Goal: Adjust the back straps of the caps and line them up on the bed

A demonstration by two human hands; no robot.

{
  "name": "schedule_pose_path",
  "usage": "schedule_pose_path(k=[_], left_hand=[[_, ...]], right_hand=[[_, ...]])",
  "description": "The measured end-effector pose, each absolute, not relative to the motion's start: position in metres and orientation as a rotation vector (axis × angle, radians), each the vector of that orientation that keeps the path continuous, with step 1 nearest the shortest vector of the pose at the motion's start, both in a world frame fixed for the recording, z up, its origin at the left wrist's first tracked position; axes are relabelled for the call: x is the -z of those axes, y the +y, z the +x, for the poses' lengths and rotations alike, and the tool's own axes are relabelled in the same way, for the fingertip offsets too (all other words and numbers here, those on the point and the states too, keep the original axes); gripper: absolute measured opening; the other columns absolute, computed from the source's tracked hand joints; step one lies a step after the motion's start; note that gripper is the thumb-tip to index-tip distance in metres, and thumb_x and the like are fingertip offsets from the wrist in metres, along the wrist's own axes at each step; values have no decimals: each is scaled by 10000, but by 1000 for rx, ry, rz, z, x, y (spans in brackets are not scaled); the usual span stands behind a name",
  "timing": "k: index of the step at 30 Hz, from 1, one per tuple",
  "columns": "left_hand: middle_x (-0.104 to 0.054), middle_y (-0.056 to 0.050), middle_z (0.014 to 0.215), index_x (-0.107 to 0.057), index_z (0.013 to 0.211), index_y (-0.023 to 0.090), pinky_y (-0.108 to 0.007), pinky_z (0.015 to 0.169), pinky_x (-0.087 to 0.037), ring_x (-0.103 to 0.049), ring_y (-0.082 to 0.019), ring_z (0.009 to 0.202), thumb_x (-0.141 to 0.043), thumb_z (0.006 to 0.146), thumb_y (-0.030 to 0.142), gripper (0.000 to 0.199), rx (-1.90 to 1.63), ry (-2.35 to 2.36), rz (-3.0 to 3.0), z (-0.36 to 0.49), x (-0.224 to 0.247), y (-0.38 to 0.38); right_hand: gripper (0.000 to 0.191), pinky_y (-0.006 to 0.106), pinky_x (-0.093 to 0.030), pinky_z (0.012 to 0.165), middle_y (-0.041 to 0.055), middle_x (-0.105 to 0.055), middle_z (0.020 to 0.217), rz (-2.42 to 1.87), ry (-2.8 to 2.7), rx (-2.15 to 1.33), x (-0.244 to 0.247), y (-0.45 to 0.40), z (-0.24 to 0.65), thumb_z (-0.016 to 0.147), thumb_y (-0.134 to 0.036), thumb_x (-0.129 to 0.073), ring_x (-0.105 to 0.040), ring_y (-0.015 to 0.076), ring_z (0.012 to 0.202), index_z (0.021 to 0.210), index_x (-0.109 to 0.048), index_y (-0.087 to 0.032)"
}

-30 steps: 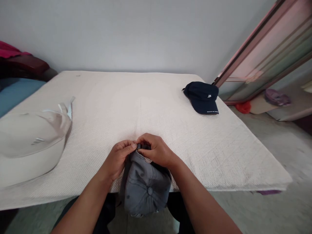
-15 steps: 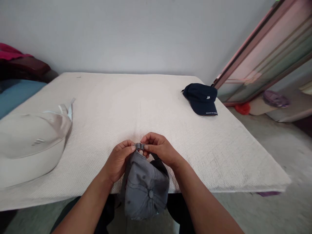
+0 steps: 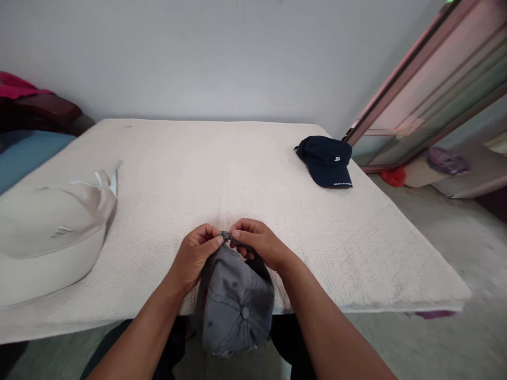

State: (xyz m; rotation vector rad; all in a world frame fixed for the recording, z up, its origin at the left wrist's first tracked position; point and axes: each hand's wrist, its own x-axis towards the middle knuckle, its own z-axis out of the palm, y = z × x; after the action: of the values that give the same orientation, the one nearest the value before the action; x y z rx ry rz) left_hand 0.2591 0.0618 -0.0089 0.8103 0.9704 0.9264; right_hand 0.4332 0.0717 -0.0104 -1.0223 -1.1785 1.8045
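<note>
A grey baseball cap [image 3: 233,306] hangs at the table's near edge, its crown toward me and the button on top showing. My left hand [image 3: 198,253] pinches one side of its back strap [image 3: 225,236], close to the small buckle. On the other side, my right hand [image 3: 259,243] pinches the strap between thumb and fingers. The two hands are close together with the buckle between them. The cap's brim is hidden below.
To the left lies a large beige cap [image 3: 47,237] with its brim toward me. A navy cap [image 3: 325,161] with white lettering rests at the back right. A cream cloth covers the table [image 3: 198,169]. Behind it stands a grey wall [image 3: 206,58].
My fingers have shifted slightly on the strap, and the buckle has turned, so less of its face shows. The grey cap stays in nearly the same place.
</note>
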Motion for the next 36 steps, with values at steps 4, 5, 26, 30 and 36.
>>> schedule_pose_path(k=[4, 5, 26, 30, 36], left_hand=[[-654, 8, 671, -603, 772, 167, -204, 556, -435, -578, -106, 591, -713, 701, 231, 146, -902, 995, 950, 264, 4, 62], [-656, 5, 674, -607, 771, 166, -210, 564, -438, -583, -113, 602, -717, 696, 231, 147, -893, 995, 968, 265, 3, 61], [-634, -44, 653, -658, 753, 127, -227, 542, -438, -573, -126, 548, -725, 679, 273, 177, -635, 786, 615, 246, -1, 58], [-652, -28, 659, -669, 775, 141, -216, 545, -445, -577, -120, 554, -720, 672, 239, 152, -740, 872, 612, 246, -4, 66], [-659, -21, 644, -666, 771, 140, -209, 544, -426, -565, -112, 539, -644, 669, 152, 105, -749, 910, 747, 258, 0, 75]], right_hand=[[196, 167, -302, 385, -49, -516, 559, -1000, -1110, -1869, 11, 73, 433, 727, -318, -675, -415, 46, 427, 776, -576, -157], [180, 167, -303, 387, -58, -503, 530, -993, -1078, -1890, 12, 74, 433, 714, -291, -683, -410, 48, 419, 775, -576, -159], [159, 173, -216, 409, -60, -425, 576, -652, -704, -1952, 5, 75, 449, 684, -185, -672, -331, 48, 463, 766, -537, -181], [184, 182, -231, 411, -67, -413, 547, -677, -704, -1924, 2, 75, 444, 671, -205, -692, -337, 56, 457, 750, -527, -188], [176, 190, -277, 413, -66, -446, 518, -742, -769, -1819, 5, 75, 438, 694, -228, -680, -393, 68, 459, 761, -522, -192]])
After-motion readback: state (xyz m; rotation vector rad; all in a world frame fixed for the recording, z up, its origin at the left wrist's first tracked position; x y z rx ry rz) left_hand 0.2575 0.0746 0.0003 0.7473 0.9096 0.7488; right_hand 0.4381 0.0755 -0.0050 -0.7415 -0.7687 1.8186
